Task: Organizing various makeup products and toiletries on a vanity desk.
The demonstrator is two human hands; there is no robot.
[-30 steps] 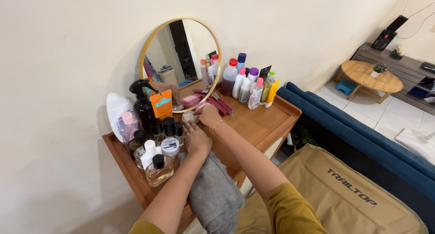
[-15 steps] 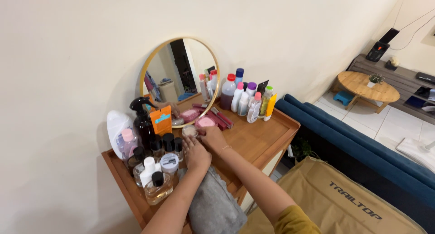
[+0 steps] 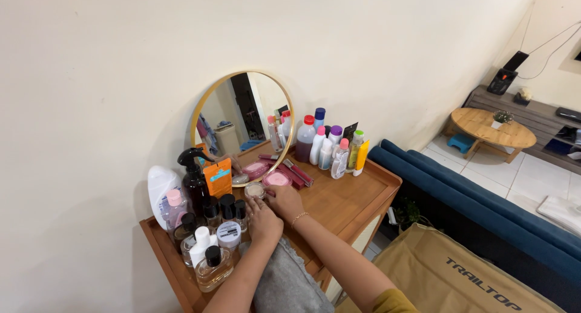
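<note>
Both hands meet at a small round jar [image 3: 255,190] on the wooden worktop [image 3: 345,198], before the round gold-framed mirror [image 3: 242,125]. The right hand [image 3: 284,201] pinches the jar's side; the left hand [image 3: 263,219] curls beside it, fingertips touching. An orange sachet [image 3: 218,177] leans on a black spray bottle [image 3: 193,180] just left. Capped bottles [image 3: 330,146] cluster behind, to the right.

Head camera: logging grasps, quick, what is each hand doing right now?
Left hand: knuckles up over a grey cloth; grip cannot be told.
Right hand: fingers closed on a small round cream compact.
</note>
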